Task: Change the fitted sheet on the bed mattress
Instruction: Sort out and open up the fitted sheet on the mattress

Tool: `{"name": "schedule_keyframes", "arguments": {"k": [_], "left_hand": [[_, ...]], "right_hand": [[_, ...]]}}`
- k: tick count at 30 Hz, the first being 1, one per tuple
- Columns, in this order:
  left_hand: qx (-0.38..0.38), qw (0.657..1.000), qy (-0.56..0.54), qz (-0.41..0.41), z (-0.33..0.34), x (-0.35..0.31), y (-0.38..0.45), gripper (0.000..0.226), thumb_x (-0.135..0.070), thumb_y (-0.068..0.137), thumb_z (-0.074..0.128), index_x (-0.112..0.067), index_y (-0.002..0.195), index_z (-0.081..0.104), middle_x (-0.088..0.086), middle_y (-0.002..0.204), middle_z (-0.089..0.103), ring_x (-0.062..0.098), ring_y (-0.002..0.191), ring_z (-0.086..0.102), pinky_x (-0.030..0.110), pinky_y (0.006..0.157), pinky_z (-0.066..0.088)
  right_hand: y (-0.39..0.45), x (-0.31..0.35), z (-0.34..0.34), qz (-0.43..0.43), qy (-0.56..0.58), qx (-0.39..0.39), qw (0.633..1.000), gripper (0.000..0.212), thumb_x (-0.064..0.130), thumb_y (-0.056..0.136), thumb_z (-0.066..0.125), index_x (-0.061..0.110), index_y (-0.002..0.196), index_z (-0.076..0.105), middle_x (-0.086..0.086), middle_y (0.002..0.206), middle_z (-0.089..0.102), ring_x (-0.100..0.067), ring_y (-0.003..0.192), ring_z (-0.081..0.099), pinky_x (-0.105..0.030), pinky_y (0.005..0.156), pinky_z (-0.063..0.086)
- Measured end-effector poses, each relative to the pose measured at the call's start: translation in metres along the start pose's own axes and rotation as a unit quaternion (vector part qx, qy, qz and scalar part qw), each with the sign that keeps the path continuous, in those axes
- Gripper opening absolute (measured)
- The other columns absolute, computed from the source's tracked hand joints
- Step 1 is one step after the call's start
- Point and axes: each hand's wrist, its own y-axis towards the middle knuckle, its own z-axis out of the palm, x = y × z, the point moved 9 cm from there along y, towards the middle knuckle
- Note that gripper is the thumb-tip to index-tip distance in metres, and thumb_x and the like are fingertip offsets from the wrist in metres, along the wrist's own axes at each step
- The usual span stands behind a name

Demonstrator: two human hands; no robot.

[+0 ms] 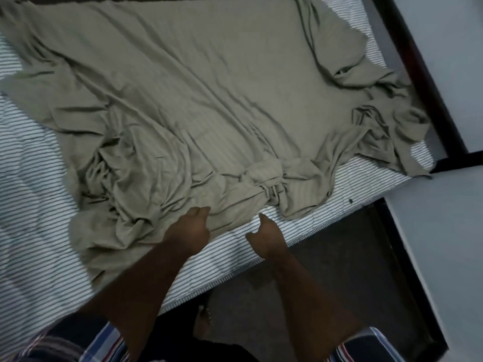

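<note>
At the left of the frame the striped mattress [34,199] lies bare, and the olive fitted sheet [198,82] covers only its middle, loose and rumpled. The sheet's lower-left part is bunched into a heap of deep folds. If the person pulls the near edge from here without shaking that heap out, the cloth is likely to stay twisted, and the elastic corner could end up on the wrong side of the bed.

At lower centre the left hand [189,228] rests at the sheet's near hem with curled fingers. It seems to pinch the cloth, though the grip is blurred and I cannot tell for certain. Just to its right, the right hand [264,235] hovers over bare stripes beside the hem, fingers loosely bent and one pointing forward, holding nothing. A pull with one hand alone would probably drag the sheet askew.

Right of the hands, the hem is knotted into a tight wad, which could snag. At the far right another bundle of sheet hangs near the mattress corner beside the dark bed frame [428,82]. A hard tug toward the person could slide that end off into the gap.
</note>
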Motion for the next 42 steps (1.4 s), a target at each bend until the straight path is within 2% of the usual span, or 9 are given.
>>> {"name": "schedule_keyframes", "arguments": {"k": [9, 12, 15, 18, 22, 27, 34, 38, 42], "left_hand": [[0.013, 0.998, -0.003, 0.053, -0.012, -0.102, 0.056, 0.064, -0.025, 0.095, 0.052, -0.025, 0.154, 0.029, 0.006, 0.155, 0.033, 0.031, 0.131, 0.047, 0.046, 0.107, 0.042], [0.012, 0.998, -0.006, 0.059, -0.006, -0.133, 0.065, 0.064, -0.023, 0.094, 0.053, -0.024, 0.155, 0.03, 0.009, 0.154, 0.036, 0.032, 0.133, 0.046, 0.045, 0.109, 0.04], [0.002, 0.998, -0.015, 0.061, 0.002, -0.172, 0.078, 0.064, -0.023, 0.092, 0.055, -0.02, 0.153, 0.034, 0.012, 0.149, 0.042, 0.034, 0.13, 0.049, 0.045, 0.108, 0.04], [-0.009, 0.998, -0.034, 0.06, 0.016, -0.219, 0.096, 0.07, -0.036, 0.084, 0.046, -0.018, 0.151, 0.038, 0.014, 0.143, 0.048, 0.034, 0.126, 0.053, 0.046, 0.106, 0.043], [-0.034, 0.998, -0.016, 0.057, 0.046, -0.3, 0.133, 0.063, -0.035, 0.087, 0.045, -0.015, 0.146, 0.047, 0.015, 0.139, 0.054, 0.031, 0.127, 0.053, 0.038, 0.109, 0.04], [-0.059, 0.992, 0.004, 0.112, 0.082, -0.415, 0.206, 0.056, -0.036, 0.083, 0.038, -0.017, 0.131, 0.059, 0.014, 0.127, 0.057, 0.039, 0.11, 0.06, 0.047, 0.095, 0.05], [-0.082, 0.98, 0.082, 0.159, 0.107, -0.537, 0.271, 0.061, -0.033, 0.08, 0.049, -0.023, 0.14, 0.053, 0.009, 0.136, 0.054, 0.033, 0.118, 0.057, 0.046, 0.099, 0.048], [-0.077, 0.981, 0.068, 0.163, 0.11, -0.569, 0.28, 0.065, -0.023, 0.088, 0.062, -0.017, 0.149, 0.04, 0.008, 0.145, 0.044, 0.03, 0.129, 0.049, 0.04, 0.1, 0.047], [-0.102, 0.975, -0.024, 0.195, 0.073, -0.602, 0.268, 0.077, -0.014, 0.088, 0.066, -0.015, 0.156, 0.029, 0.008, 0.156, 0.036, 0.023, 0.14, 0.04, 0.038, 0.111, 0.039]], "right_hand": [[0.039, -0.075, -0.122, 0.112, 0.077, -0.055, 0.989, 0.077, 0.028, 0.091, 0.069, 0.003, 0.153, 0.031, -0.016, 0.15, 0.047, -0.031, 0.14, 0.042, -0.029, 0.107, 0.034], [0.049, -0.111, -0.152, 0.131, 0.1, -0.071, 0.984, 0.073, 0.036, 0.084, 0.068, 0.008, 0.147, 0.041, -0.015, 0.143, 0.054, -0.032, 0.133, 0.049, -0.031, 0.103, 0.039], [0.066, -0.149, -0.174, 0.134, 0.093, -0.064, 0.985, 0.053, 0.023, 0.086, 0.068, 0.007, 0.134, 0.051, -0.016, 0.128, 0.063, -0.033, 0.123, 0.057, -0.031, 0.095, 0.043], [0.095, -0.181, -0.192, 0.112, 0.076, -0.04, 0.99, 0.044, 0.019, 0.087, 0.065, 0.006, 0.127, 0.053, -0.016, 0.121, 0.064, -0.031, 0.118, 0.059, -0.029, 0.089, 0.044], [0.153, -0.222, -0.225, 0.067, 0.056, -0.006, 0.996, 0.063, 0.022, 0.089, 0.066, 0.007, 0.145, 0.041, -0.017, 0.139, 0.055, -0.029, 0.13, 0.051, -0.029, 0.1, 0.038], [0.228, -0.289, -0.317, 0.048, 0.082, -0.052, 0.994, 0.074, 0.02, 0.092, 0.065, 0.007, 0.155, 0.028, -0.018, 0.153, 0.04, -0.03, 0.141, 0.039, -0.028, 0.111, 0.028], [0.31, -0.337, -0.415, -0.013, 0.087, -0.194, 0.977, 0.066, 0.026, 0.08, 0.077, 0.001, 0.136, 0.051, -0.026, 0.133, 0.051, -0.04, 0.126, 0.047, -0.044, 0.108, 0.038], [0.314, -0.314, -0.432, -0.06, 0.076, -0.244, 0.965, 0.033, 0.02, 0.082, 0.061, 0.001, 0.108, 0.068, -0.024, 0.108, 0.062, -0.042, 0.103, 0.058, -0.042, 0.092, 0.045], [0.27, -0.257, -0.452, -0.166, 0.099, -0.26, 0.946, 0.031, 0.019, 0.081, 0.056, 0.008, 0.107, 0.069, -0.014, 0.098, 0.071, -0.035, 0.092, 0.065, -0.04, 0.082, 0.051]]}}
